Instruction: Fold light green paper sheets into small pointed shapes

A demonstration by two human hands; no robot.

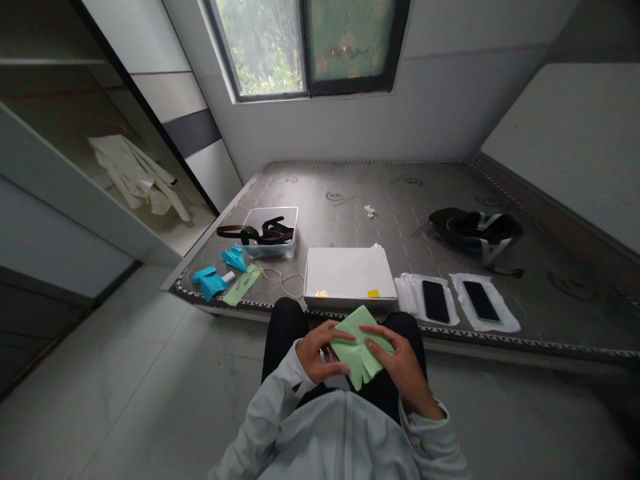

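A folded light-green paper with creases and slit-like flaps at its lower edge is held over my lap. My left hand grips its left side, the fingers lying over the top face and the thumb below, apart from the sheet. On the right side, my right hand pinches the paper, thumb and index finger pressed on its face. What lies under the paper is hidden. Just beyond my knees sits a white box with a yellow sticker near its front edge.
Blue folded paper pieces, a green paper strip and a white cord lie left of the box. Behind them stands a clear bin with belts. Two phones on white wrapping and a dark bag are to the right.
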